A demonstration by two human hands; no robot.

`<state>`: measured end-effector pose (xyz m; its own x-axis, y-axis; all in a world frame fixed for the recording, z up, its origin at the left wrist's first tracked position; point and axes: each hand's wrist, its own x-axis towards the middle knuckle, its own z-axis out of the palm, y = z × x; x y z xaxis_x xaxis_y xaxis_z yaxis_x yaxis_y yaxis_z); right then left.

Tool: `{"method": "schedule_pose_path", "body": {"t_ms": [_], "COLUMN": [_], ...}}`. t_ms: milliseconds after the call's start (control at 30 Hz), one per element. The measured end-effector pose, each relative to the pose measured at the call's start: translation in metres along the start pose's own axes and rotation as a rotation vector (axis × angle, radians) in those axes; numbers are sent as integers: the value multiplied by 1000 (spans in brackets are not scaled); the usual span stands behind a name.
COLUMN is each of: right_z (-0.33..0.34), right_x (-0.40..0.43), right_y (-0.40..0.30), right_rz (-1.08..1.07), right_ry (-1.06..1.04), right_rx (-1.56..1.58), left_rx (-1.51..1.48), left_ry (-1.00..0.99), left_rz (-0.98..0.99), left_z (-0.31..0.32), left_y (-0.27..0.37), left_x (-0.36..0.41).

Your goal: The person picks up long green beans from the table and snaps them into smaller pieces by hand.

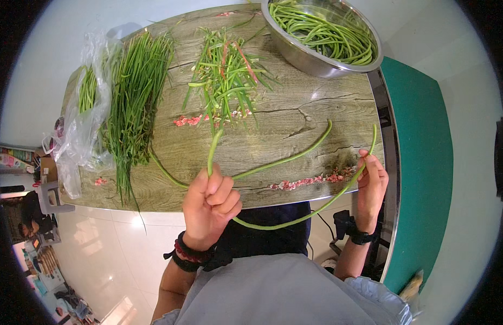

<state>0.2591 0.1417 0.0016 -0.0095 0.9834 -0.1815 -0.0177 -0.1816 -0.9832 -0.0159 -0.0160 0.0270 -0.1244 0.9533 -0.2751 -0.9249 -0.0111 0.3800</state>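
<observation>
My left hand (213,199) is closed around one end part of a long green bean (276,226), whose tip sticks up from the fist. The bean sags in a curve to my right hand (371,174), where thumb and fingers pinch it near its other end. Another long bean (284,162) lies curved on the wood-patterned table (276,138), passing behind my left hand. Beyond that hand is a loose heap of green trimmings (227,81) with reddish strips in it. A steel bowl (328,69) at the table's far right holds many long beans (333,36).
A bundle of thin green stalks, like chives (137,89), lies on the left, beside a clear plastic bag (93,122) with more green beans inside. A green-topped surface (418,162) adjoins the table's right side. The table's near edge runs just in front of my body.
</observation>
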Motion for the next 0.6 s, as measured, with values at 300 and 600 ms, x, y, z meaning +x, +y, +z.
{"method": "schedule_pose_path", "body": {"t_ms": [300,600], "right_z": [36,88], "right_x": [-2,-27], "right_y": [-9,-44], "right_rz": [-59,-92], "right_ry": [-160,-520], "right_rx": [77,-31], "left_rx": [349,478], "left_ry": [-39,-97], "left_rz": [190,29], "left_z": [14,6], "left_y": [-19,-29], "left_x": [-5,-7]}}
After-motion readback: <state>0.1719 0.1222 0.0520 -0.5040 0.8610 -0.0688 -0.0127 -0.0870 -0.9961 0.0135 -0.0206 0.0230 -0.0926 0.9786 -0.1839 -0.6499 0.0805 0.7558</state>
